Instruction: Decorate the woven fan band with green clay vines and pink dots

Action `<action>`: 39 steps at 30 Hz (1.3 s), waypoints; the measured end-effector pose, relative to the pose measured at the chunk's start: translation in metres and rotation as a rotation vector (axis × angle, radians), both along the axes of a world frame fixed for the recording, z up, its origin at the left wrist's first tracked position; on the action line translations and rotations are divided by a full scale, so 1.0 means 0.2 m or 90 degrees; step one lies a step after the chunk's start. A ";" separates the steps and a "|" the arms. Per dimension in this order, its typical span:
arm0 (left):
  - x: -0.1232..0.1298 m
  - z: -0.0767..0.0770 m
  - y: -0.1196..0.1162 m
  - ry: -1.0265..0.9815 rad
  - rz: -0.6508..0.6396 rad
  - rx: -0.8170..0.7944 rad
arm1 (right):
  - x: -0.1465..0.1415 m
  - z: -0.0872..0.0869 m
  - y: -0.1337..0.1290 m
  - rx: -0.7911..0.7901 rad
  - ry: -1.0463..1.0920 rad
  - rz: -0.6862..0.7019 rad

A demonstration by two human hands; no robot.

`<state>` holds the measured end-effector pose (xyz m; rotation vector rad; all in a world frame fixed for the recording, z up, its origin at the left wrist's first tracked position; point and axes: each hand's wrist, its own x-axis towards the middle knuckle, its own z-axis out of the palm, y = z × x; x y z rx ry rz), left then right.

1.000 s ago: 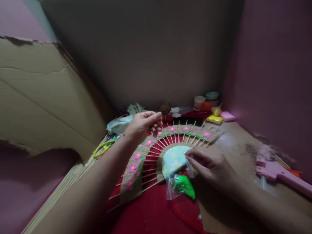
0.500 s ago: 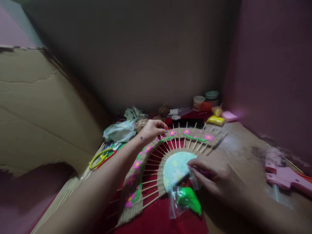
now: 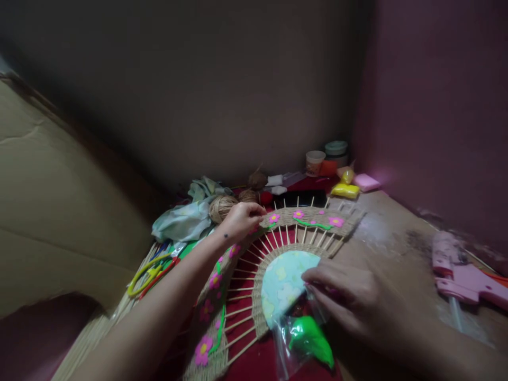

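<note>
A half-round woven fan (image 3: 257,317) of thin sticks and twine lies before me, with a pale blue flowered cloth centre (image 3: 283,283). Pink clay flowers (image 3: 203,350) with yellow middles and green vines decorate its outer band. My left hand (image 3: 244,219) is closed over the upper band, fingertips pinched at a flower; what they hold is hidden. Beside the cloth's right edge, my right hand (image 3: 343,293) is closed, thumb and fingers together, with a hint of dark pink inside. Below it lies bright green clay (image 3: 311,338) in a clear plastic bag (image 3: 282,346).
A pink glue gun (image 3: 460,280) rests at the right. Behind the fan are twine balls (image 3: 222,208), a cloth (image 3: 182,219), a cup (image 3: 315,163), and yellow clay packs (image 3: 345,191). Yellow-handled scissors (image 3: 148,275) lie left. Cardboard (image 3: 59,211) and walls surround the table.
The view has shifted slightly, so most things sit a little further left. My left hand stays at the upper band, and my right hand remains beside the cloth centre.
</note>
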<state>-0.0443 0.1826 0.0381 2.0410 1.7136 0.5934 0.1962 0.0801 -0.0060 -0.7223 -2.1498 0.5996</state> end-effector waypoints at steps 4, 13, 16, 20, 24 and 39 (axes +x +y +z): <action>-0.01 -0.02 0.00 0.093 -0.018 0.042 | 0.00 0.01 0.00 0.021 0.007 -0.003; -0.04 -0.11 0.03 0.236 -0.086 0.126 | 0.00 0.01 0.01 0.052 -0.004 -0.007; -0.04 -0.13 0.03 0.270 -0.084 0.140 | 0.00 0.01 0.01 0.059 -0.004 -0.007; -0.03 -0.14 0.02 0.300 -0.074 0.146 | 0.00 0.02 0.01 0.057 0.004 -0.002; -0.02 -0.14 0.01 0.319 -0.079 0.148 | 0.00 0.03 0.01 0.058 -0.005 0.009; -0.01 -0.20 -0.09 0.390 -0.101 0.169 | -0.01 0.03 0.01 0.042 0.000 0.008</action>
